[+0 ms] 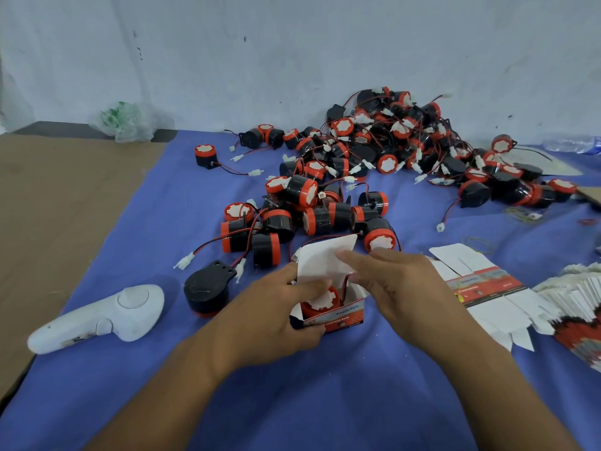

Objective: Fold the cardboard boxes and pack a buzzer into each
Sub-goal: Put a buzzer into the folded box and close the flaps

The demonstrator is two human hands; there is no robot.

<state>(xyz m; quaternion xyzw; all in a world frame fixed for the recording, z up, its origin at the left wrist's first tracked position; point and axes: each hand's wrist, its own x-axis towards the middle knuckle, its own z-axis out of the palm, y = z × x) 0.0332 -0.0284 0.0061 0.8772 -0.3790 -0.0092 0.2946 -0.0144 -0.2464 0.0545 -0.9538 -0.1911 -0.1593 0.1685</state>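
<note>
Left hand (276, 309) holding box (344, 318), right hand (401, 281) touching flap (320, 260)

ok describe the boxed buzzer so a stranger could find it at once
Start at the blue cloth; at its near middle the left hand grips a small open box and the right hand touches its flap. The buzzer sits inside, white face up. The rest lie loose on the cloth.

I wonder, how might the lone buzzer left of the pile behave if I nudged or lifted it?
The lone buzzer stands on a flat end, so a nudge would probably slide it; tipped onto its round side, it might roll. Its thin wire and white connector would likely trail limply and could snag. The body looks rigid.
</note>
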